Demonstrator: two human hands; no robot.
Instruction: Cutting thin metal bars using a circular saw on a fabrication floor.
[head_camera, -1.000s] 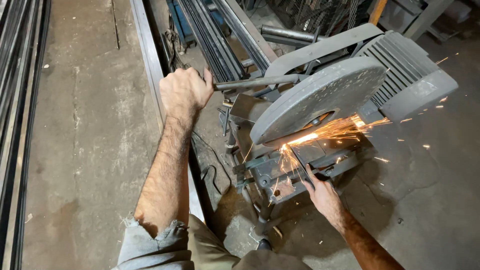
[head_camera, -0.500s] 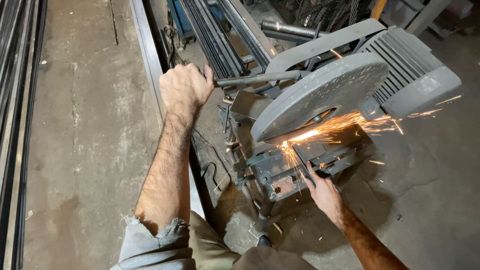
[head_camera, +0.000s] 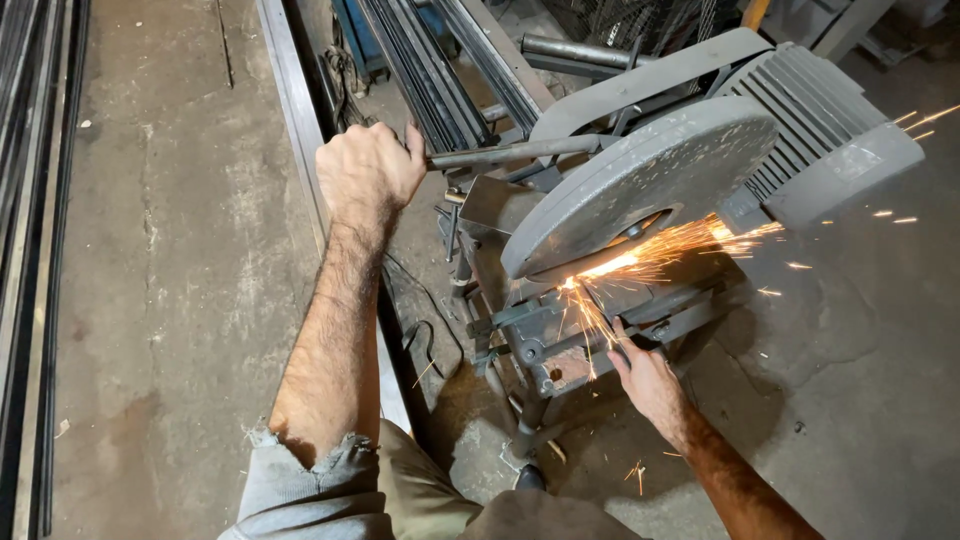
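**Cutting steel at the chop saw, mid-stroke**

Pressing down on the saw's long bar handle (head_camera: 520, 152), the left hand (head_camera: 368, 172) was closed in a full fist around its end, knuckles up, forearm straight. The cut itself looked to be the step in hand: the wheel, hidden under a thick grey disc guard (head_camera: 640, 190), was biting into the metal workpiece (head_camera: 640, 312) clamped in the vise at the base of the chop saw (head_camera: 560, 345), and orange sparks (head_camera: 650, 255) fanned out from the contact point toward the right and down over the front of the base. The right hand (head_camera: 645, 375) lay at the front edge of the saw base, fingers bent against the near end of the stock; whether it gripped the piece or only steadied it could not be told.

By my judgement, the next move called for steady, even pressure on the handle until the wheel passed through, with the right hand kept clear of the spark stream and the blade line.

The saw stood on a rough concrete floor (head_camera: 170, 300), stained and dusty. Its ribbed motor housing (head_camera: 800, 120) was dull grey cast metal, and the guard was matte and grimy. Long steel bars (head_camera: 430, 70) lay in a bundle beyond the handle, and a pale steel strip (head_camera: 295, 110) ran along the floor beside the left forearm. A frayed grey sleeve (head_camera: 300, 480) was pushed up near the elbow.
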